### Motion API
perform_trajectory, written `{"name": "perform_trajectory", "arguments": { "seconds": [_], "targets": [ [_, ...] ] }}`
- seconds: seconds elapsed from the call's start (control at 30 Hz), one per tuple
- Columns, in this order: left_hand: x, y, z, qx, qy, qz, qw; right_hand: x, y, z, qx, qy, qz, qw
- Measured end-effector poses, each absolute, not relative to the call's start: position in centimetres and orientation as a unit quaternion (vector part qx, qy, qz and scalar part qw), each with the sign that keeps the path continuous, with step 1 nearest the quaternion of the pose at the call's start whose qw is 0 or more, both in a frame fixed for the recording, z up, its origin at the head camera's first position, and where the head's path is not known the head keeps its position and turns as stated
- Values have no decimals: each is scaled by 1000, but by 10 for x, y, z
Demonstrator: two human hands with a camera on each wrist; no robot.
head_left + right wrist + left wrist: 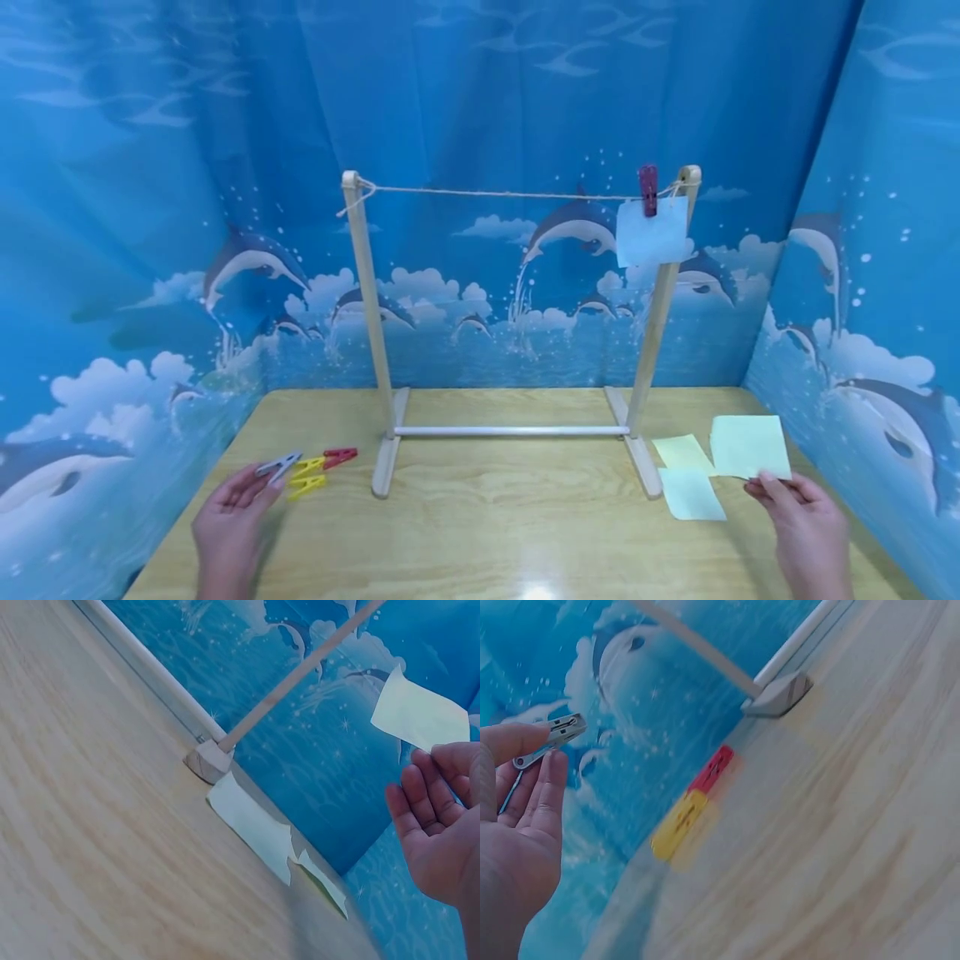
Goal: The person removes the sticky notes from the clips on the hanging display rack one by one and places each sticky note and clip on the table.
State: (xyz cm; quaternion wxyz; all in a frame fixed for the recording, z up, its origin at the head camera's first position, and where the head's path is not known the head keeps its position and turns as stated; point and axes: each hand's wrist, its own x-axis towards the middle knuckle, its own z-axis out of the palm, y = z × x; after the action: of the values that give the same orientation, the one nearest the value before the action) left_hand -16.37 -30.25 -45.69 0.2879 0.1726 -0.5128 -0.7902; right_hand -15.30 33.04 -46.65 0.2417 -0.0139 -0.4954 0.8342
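Observation:
My left hand [234,512] pinches a grey clothespin [277,465] between thumb and fingers at the table's left side. The left wrist view shows this clothespin [564,733] raised off the table. On the wood just right of that hand lie two yellow clothespins [307,486] and a red clothespin [341,457]. At the right side my right hand [806,521] holds a pale green paper square [750,446] by its lower edge, thumb in front. Beside it on the table lie a pale yellow paper square [684,452] and a light blue-green paper square [692,494].
A wooden frame with a left post [369,308] and a right post [654,333] stands mid-table. A string [487,193] runs between their tops. Near its right end a dark red clothespin [648,192] clips a light blue paper square [651,237]. Dolphin-print curtains [480,100] surround the table.

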Motion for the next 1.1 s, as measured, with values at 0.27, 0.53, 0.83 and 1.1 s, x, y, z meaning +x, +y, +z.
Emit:
{"name": "perform_trajectory", "arguments": {
  "seconds": [0.27,0.53,0.83,1.1],
  "targets": [
    [-163,-322,-472,202,-520,-781,281,-149,342,-480,-25,-495,841,219],
    [-161,-335,-481,230,-554,-766,229,-148,351,-492,-75,-487,840,226],
    [-158,-350,-495,214,-659,-693,200,-146,371,-498,-218,-610,749,142],
    [-154,-360,-506,183,-784,-569,166,-154,388,-500,-285,-684,667,71]
  ]
}}
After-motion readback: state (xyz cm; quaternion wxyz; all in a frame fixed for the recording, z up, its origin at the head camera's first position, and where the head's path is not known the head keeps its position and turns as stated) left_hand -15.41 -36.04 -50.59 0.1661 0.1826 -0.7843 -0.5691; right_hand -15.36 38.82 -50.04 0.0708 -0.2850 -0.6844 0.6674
